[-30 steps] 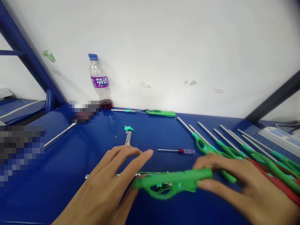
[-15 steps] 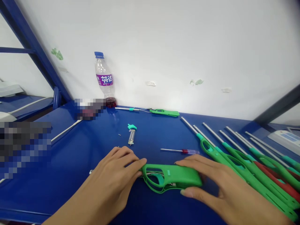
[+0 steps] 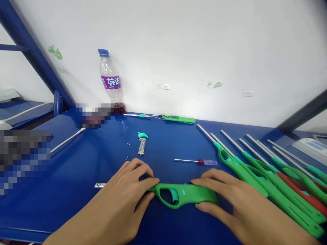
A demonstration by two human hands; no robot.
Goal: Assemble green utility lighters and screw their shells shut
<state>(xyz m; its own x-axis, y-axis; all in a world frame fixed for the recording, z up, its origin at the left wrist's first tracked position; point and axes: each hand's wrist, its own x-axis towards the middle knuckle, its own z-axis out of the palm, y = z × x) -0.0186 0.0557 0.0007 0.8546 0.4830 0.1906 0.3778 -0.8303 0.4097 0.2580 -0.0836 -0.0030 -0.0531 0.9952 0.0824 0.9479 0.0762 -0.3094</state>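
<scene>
Lighter [image 3: 190, 194] lies between left hand [image 3: 129, 192] and right hand [image 3: 235, 195], both gripping it.

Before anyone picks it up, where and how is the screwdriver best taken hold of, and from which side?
Likely by the middle of the purple handle, from above, closing on its near and far edges. The screwdriver lies flat on the blue table, thin shaft pointing left; the thicker handle should give more hold. A green lighter beyond the handle's right end leaves less room there.
</scene>
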